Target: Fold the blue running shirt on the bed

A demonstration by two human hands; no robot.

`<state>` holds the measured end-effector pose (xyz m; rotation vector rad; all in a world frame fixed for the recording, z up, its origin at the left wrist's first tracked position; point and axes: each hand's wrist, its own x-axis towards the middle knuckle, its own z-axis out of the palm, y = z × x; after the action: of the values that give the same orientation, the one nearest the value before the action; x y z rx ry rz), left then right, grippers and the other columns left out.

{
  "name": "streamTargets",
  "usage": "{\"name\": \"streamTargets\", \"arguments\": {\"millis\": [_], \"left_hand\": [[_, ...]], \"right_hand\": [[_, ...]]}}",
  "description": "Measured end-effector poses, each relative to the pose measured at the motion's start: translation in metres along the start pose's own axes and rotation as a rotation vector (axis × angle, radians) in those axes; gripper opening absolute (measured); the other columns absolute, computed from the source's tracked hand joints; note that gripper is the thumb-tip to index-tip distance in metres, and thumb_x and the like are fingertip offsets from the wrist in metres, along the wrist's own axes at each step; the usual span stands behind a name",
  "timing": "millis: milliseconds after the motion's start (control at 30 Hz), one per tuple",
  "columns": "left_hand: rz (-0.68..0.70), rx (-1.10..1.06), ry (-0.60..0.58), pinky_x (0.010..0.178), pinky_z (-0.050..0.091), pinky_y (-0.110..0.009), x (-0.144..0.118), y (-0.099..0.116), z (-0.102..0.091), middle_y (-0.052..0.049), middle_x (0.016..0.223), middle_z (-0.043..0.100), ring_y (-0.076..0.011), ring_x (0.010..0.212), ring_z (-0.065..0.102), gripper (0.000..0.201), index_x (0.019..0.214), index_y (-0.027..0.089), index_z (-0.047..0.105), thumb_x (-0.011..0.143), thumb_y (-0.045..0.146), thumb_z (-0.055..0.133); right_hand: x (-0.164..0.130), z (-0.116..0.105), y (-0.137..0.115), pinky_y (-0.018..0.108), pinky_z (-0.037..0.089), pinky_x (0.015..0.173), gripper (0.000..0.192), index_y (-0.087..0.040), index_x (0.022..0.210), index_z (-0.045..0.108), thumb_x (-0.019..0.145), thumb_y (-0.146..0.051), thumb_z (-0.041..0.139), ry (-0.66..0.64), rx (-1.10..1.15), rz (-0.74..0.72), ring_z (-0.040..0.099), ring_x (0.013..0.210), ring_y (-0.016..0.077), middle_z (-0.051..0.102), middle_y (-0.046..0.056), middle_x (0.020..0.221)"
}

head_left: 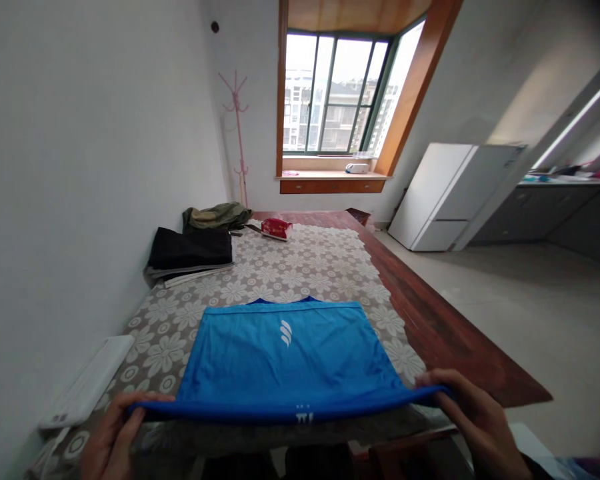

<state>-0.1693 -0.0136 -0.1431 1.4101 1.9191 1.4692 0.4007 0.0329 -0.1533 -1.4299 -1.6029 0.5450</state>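
Shirt (285, 360): blue, folded, lying flat on the near end of the table (445, 333), long axis left-to-right across the view, folded far edge toward the window (340, 93), small white logo face up near that far edge. Near hem lifted off the surface and stretched taut between both hands. Left hand (113, 437) pinches the near-left corner, right hand (475, 420) pinches the near-right corner; hands well apart, each clamped on fabric, fingers over the top of the hem. Surface: dark wooden table covered mostly by a lace cloth (300, 267) with flower pattern, bare wood strip showing along the right edge. White flat device (87, 387) just left of the shirt, near the wall. Far-left on the table: folded dark clothes (190, 250) stacked, olive garment (217, 215) bunched behind them, red box (277, 228) beside it; can't tell what is in the box. Room: white walls, pink coat stand (237, 127) in the corner, wood-framed bay window with buildings outside, white fridge (450, 193) to the right, grey counter (570, 200) beyond it with small items on top, too blurred to identify. Pale tile floor.
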Motion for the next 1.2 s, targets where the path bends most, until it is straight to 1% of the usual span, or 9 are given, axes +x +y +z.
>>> {"name": "streamTargets", "arguments": {"millis": [100,200,300,433,567,733,833,967,1200], "left_hand": [[-0.004,0.265,0.016,0.075,0.056,-0.040,0.050,0.038,0.025,-0.007,0.085,0.072,-0.0321,0.082,0.069,0.042,0.102,0.025,0.061,0.093,0.062,0.044],[0.001,0.545,-0.052,0.081,0.054,-0.043,0.098,0.056,0.057,-0.016,0.100,0.073,-0.0357,0.093,0.071,0.046,0.120,0.019,0.055,0.101,0.051,0.028],[-0.004,0.803,-0.195,0.082,0.052,-0.044,0.131,0.054,0.088,-0.021,0.106,0.074,-0.0380,0.099,0.072,0.046,0.130,0.015,0.050,0.105,0.039,0.021],[0.015,0.857,-0.297,0.082,0.051,-0.043,0.149,0.038,0.114,-0.021,0.106,0.075,-0.0371,0.099,0.073,0.038,0.126,0.015,0.055,0.104,0.033,0.030],[0.016,0.865,-0.297,0.089,0.051,-0.044,0.148,0.026,0.117,-0.021,0.124,0.070,-0.0360,0.109,0.070,0.043,0.134,0.015,0.052,0.105,0.036,0.030],[-0.004,0.928,-0.339,0.100,0.047,-0.050,0.125,0.018,0.088,-0.023,0.135,0.062,-0.0402,0.123,0.061,0.066,0.133,0.011,0.055,0.099,0.063,0.034],[-0.010,0.926,-0.434,0.095,0.049,-0.051,0.103,0.015,0.071,-0.020,0.123,0.066,-0.0401,0.116,0.064,0.062,0.116,0.016,0.062,0.096,0.068,0.033],[0.022,0.783,-0.520,0.091,0.048,-0.044,0.085,0.016,0.070,-0.013,0.101,0.068,-0.0337,0.103,0.067,0.043,0.094,0.022,0.055,0.094,0.061,0.038],[-0.123,0.408,-0.517,0.067,0.051,-0.037,0.083,0.018,0.067,-0.002,0.083,0.062,-0.0259,0.076,0.066,0.025,0.092,0.026,0.038,0.089,0.050,0.044]], "right_hand": [[0.060,0.016,-0.020,0.032,0.057,0.069,0.033,-0.024,0.096,0.073,0.087,-0.055,0.070,-0.020,0.000,0.050,0.069,0.081,0.0253,0.074,0.005,0.089],[0.117,0.039,-0.026,0.033,0.054,0.069,0.032,-0.023,0.092,0.071,0.087,-0.054,0.065,-0.025,0.011,0.006,0.066,0.080,0.0247,0.073,0.005,0.087],[0.157,0.062,-0.019,0.034,0.050,0.074,0.023,-0.023,0.094,0.070,0.091,-0.043,0.058,-0.073,-0.170,-0.051,0.067,0.085,0.0252,0.074,0.006,0.090],[0.178,0.084,-0.003,0.034,0.046,0.080,0.017,-0.024,0.101,0.070,0.094,-0.026,0.055,-0.174,-0.560,-0.007,0.068,0.095,0.0262,0.076,0.007,0.096],[0.177,0.096,0.013,0.033,0.045,0.079,0.018,-0.022,0.104,0.070,0.097,-0.022,0.054,-0.205,-0.662,0.038,0.068,0.095,0.0265,0.075,0.009,0.099],[0.165,0.093,0.009,0.041,0.046,0.091,0.031,-0.017,0.126,0.063,0.096,-0.020,0.054,-0.189,-0.762,-0.020,0.065,0.110,0.0320,0.069,0.016,0.124],[0.145,0.097,-0.020,0.049,0.045,0.101,0.042,-0.017,0.138,0.057,0.097,-0.024,0.057,-0.156,-0.799,-0.184,0.059,0.121,0.0361,0.062,0.018,0.138],[0.103,0.129,-0.077,0.047,0.045,0.104,0.035,-0.023,0.133,0.061,0.099,-0.028,0.056,-0.344,-0.570,-0.363,0.059,0.123,0.0313,0.064,0.011,0.136],[0.069,0.192,-0.122,0.049,0.046,0.101,0.032,-0.023,0.128,0.062,0.096,-0.026,0.061,-0.602,-0.411,-0.406,0.057,0.122,0.0315,0.064,0.009,0.135]]}}
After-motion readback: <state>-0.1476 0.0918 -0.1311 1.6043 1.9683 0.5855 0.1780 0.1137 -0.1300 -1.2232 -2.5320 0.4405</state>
